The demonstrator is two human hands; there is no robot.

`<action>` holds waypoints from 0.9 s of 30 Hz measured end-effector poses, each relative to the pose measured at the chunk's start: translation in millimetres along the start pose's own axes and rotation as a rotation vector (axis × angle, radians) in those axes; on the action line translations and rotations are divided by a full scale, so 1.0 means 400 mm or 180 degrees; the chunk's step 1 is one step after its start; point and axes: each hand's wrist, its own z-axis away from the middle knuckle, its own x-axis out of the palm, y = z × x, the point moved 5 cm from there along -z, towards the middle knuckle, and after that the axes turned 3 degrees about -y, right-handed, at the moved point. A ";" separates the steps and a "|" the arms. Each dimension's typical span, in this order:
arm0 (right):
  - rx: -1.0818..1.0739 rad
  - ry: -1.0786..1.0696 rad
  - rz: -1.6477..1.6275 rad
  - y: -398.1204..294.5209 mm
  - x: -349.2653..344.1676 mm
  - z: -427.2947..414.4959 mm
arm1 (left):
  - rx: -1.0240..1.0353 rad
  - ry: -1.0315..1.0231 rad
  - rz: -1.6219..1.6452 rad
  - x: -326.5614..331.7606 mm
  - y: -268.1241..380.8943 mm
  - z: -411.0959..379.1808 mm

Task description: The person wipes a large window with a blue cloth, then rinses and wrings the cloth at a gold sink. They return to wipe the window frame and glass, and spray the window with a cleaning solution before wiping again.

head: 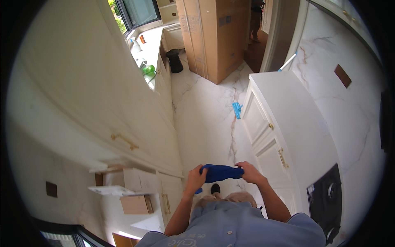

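Observation:
A dark blue cloth point(221, 173) is stretched between my two hands in front of my body, above the marble-patterned floor. My left hand point(196, 179) grips its left end, and my right hand point(248, 173) holds its right end. Below the cloth, a black shoe point(215, 188) shows on the floor, with a small blue item point(198, 191) beside it, too little seen to name.
A tall cardboard box point(216, 40) stands ahead near a doorway, where a person point(255, 21) is partly visible. A blue mop head point(237, 110) rests beside the right cabinets point(262, 123). A black bin point(175, 61) stands left. A gas hob point(325, 200) lies at right.

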 end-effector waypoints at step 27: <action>0.0057 -0.2816 -0.1950 -0.440 -0.440 -2.341 | -0.0536 0.0823 0.2118 -0.556 -0.004 -1.971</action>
